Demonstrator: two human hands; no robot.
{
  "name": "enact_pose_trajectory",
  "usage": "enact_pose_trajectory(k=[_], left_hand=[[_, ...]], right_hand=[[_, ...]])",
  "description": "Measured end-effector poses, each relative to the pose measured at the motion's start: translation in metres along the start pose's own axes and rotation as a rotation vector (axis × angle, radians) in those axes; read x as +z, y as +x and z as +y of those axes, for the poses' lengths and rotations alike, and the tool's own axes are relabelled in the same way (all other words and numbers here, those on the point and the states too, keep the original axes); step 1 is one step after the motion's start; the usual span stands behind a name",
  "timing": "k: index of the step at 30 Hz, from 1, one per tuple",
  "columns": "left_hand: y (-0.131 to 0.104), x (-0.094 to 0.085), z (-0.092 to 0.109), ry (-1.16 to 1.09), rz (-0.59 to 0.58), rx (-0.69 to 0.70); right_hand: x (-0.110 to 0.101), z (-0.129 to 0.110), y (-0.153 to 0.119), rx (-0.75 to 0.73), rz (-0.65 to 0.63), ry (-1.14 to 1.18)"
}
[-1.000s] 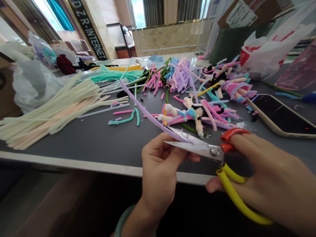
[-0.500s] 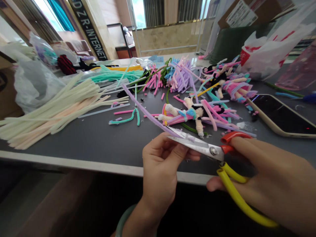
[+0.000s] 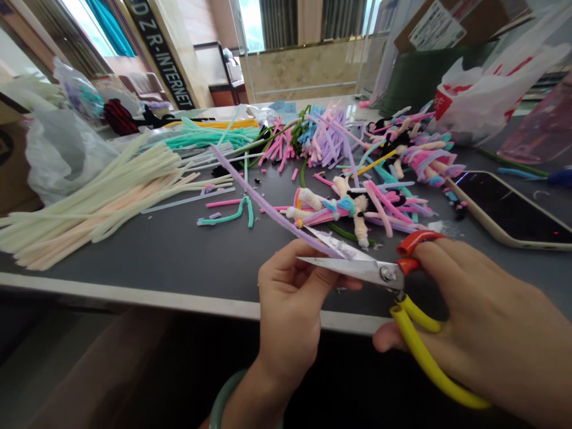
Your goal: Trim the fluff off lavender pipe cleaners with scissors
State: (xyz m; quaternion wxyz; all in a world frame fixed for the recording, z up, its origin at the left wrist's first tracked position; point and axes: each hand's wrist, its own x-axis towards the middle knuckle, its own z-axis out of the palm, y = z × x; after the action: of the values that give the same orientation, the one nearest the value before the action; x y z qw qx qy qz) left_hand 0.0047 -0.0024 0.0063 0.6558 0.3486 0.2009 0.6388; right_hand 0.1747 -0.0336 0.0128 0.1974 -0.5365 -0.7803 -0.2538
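Observation:
A long purple pipe cleaner (image 3: 263, 205) is pinched near its lower end in my left hand (image 3: 292, 304), and its free part points up and to the left over the table. My right hand (image 3: 482, 304) is wrapped round scissors (image 3: 379, 273) with red and yellow handles. The parted blades lie around the purple pipe cleaner, just above my left fingertips. Behind the blades lies a doll made of pipe cleaners (image 3: 342, 205). A bent teal piece (image 3: 243, 208) and a pink piece rest on the grey table.
Cream pipe cleaners (image 3: 102, 196) cover the left of the grey table (image 3: 179, 256). Teal (image 3: 201, 136) and purple bundles (image 3: 330, 140) lie farther back. A phone (image 3: 513, 205) and a white plastic bag (image 3: 482, 101) are at the right.
The scissor blades have opened wider, and my right hand has shifted slightly. The upper tip of the purple pipe cleaner has moved a little left and up.

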Motion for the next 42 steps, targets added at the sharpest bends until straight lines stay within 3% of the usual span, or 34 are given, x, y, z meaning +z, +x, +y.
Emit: enact_pose_trajectory(k=[27, 35, 42], left_hand=[[-0.0002, 0.0010, -0.0010, 0.040, 0.009, -0.009], [-0.0004, 0.0031, 0.0021, 0.122, 0.070, -0.024], [-0.0021, 0.0017, 0.0049, 0.075, 0.028, -0.065]], right_hand=[[0.0018, -0.0011, -0.0042, 0.022, 0.048, 0.148], [-0.0018, -0.0038, -0.0034, 0.071, 0.013, 0.140], [-0.0022, 0.0026, -0.0046, 0.011, 0.037, 0.064]])
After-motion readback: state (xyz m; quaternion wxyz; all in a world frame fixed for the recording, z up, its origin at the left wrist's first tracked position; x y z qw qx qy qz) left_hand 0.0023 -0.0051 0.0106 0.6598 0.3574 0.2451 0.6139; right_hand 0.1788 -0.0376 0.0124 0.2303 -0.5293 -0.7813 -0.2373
